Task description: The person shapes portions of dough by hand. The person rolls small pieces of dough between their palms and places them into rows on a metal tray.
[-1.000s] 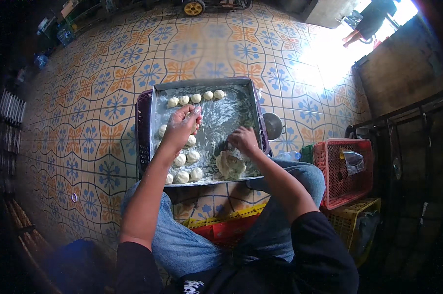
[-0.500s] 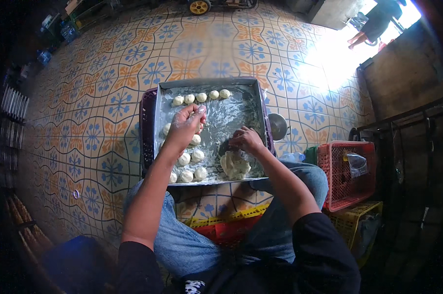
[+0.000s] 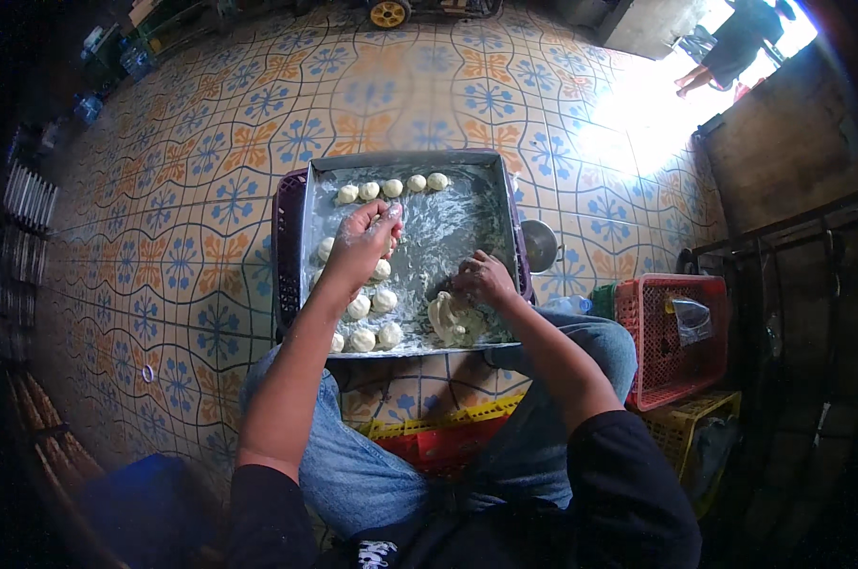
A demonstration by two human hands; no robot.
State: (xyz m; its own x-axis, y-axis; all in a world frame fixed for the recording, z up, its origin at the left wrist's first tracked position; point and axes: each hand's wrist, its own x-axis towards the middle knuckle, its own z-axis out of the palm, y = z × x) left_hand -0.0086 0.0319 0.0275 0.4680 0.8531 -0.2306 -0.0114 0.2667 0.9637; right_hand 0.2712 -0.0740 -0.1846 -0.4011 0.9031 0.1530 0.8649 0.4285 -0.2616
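Note:
A grey metal tray (image 3: 429, 228), dusted with white flour, lies before me. Round dough balls (image 3: 393, 188) form a row along its far side, and more stand in rows down its left side. Over the left part hovers my left hand (image 3: 365, 245), closed, fingers curled in; whatever it may hold is hidden. A larger, uneven lump of dough (image 3: 451, 322) rests at the near right of the tray. My right hand (image 3: 486, 279) is at the lump's far edge, its bent fingers pinching the dough there. Its fingertips are partly hidden.
A purple crate (image 3: 290, 247) shows beneath the tray. Right of it stand a metal bowl (image 3: 540, 247), a red crate (image 3: 675, 351) and a yellow crate (image 3: 699, 441). A red and yellow crate (image 3: 438, 441) sits between my legs. Another person (image 3: 740, 43) is at the bright doorway.
My right hand has shifted slightly right, and the dough lump beneath it has changed shape, with a fold showing. My left hand stays closed in nearly the same place.

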